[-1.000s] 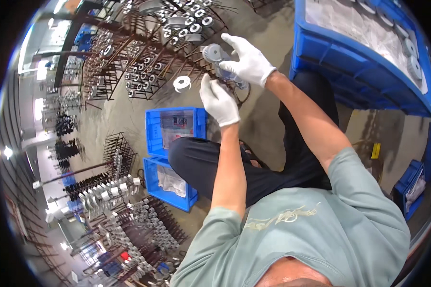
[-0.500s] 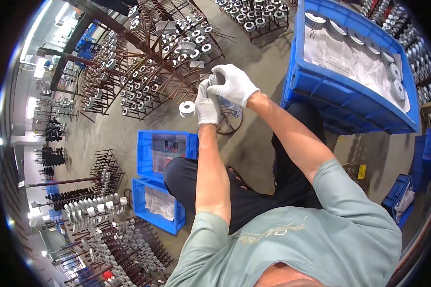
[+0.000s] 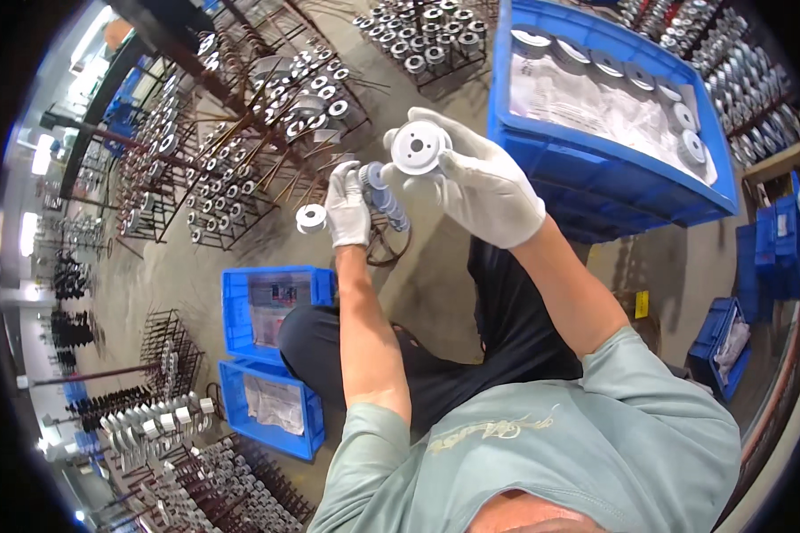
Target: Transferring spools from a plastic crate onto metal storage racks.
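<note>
My right hand, in a white glove, grips a round grey metal pulley wheel and holds it up face-on. My left hand, also gloved, is closed around a stack of similar grooved wheels just left of and below it. A single small white wheel lies on the floor beside my left hand. A dark ring-shaped stand sits on the floor under the stack.
A big blue crate lined with plastic holds several wheels at the upper right. Wire racks loaded with wheels cover the floor ahead and to the left. Two smaller blue crates sit by my left knee. More blue crates stand at right.
My right hand has lifted a wheel up and turned it to face me. Both hands appear closer and larger, and the blue crate has shifted left in view.
</note>
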A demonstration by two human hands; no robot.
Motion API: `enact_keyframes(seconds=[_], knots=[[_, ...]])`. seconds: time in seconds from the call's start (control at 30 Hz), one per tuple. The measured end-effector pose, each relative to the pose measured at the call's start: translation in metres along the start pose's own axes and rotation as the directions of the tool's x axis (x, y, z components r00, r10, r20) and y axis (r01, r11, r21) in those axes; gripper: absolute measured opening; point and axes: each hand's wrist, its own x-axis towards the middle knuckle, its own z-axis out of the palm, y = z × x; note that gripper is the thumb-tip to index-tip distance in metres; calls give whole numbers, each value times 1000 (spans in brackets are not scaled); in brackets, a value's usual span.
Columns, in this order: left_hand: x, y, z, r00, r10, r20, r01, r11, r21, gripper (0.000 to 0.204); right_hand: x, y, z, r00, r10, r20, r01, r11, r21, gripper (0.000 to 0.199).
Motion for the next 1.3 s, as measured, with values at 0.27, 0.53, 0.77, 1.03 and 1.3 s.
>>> enact_keyframes(seconds=[0.27,0.53,0.77,1.03,1.3], knots=[[-3,7,8,993,90,-73,-87,995,46,26,-32,-44,21,990,45,133,-86,943,323,56],[-1,5,1,996,-73,-58,71,997,-33,32,-43,-54,25,994,-9,107,-9,986,164,47],[-18,34,-5,997,-45,-70,59,974,218,36,-43,-25,11,986,40,161,-91,942,323,55],[-86,153,20,999,30,-17,-34,960,-279,39,-38,11,-18,968,251,7,-233,886,401,42],[-100,126,1,959,-195,204,255,910,-328,39,-44,30,8,792,485,-371,-489,868,91,51]])
